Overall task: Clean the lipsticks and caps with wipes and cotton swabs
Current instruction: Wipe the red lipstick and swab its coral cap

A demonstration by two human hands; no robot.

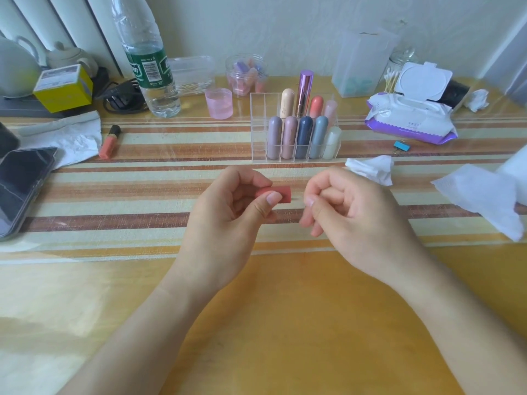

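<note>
Striped matting covers the far part of a yellow table (256, 323). On it stands one clear organizer (258, 129) holding nine lipsticks (304, 136), five in its front row and four behind. One wipes pack (410, 121) lies to the organizer's right with its lid open, and one lip gloss tube (109, 142) lies to its left. In front of the organizer, the left hand (228, 212) pinches a single pink cap (281, 193) between its thumb and curled fingers, the open end sticking out toward the right hand (350, 206). That hand's fingers are curled tight just beside the cap; whether they hold anything cannot be told.
</note>
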